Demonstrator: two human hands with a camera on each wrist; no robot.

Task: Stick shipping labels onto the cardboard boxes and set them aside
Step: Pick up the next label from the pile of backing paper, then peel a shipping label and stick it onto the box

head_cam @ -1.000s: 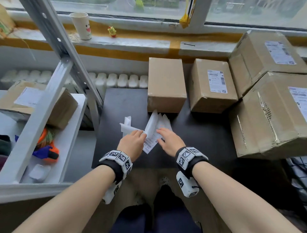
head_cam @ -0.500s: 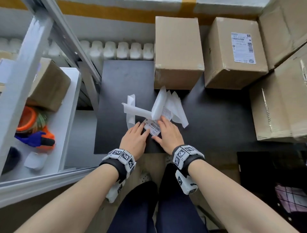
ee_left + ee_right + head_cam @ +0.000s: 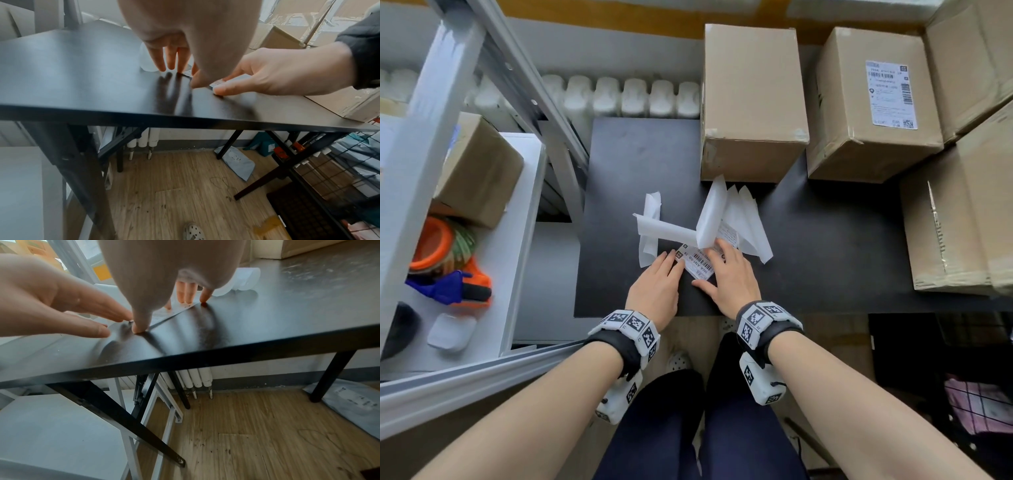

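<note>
Now that the shipping label (image 3: 697, 262) lies lower on the black counter (image 3: 825, 246), both hands, left hand (image 3: 655, 286) and right hand (image 3: 729, 274), press it flat, grip released, fingers straight, probably to peel it for the unlabelled cardboard box (image 3: 753, 99).

Both forearms reach forward, wrists banded. Left hand (image 3: 655, 287) flat, fingers straight, palm down. Right hand (image 3: 732, 277) likewise flat, fingers spread, thumb out, just beside left.
</note>
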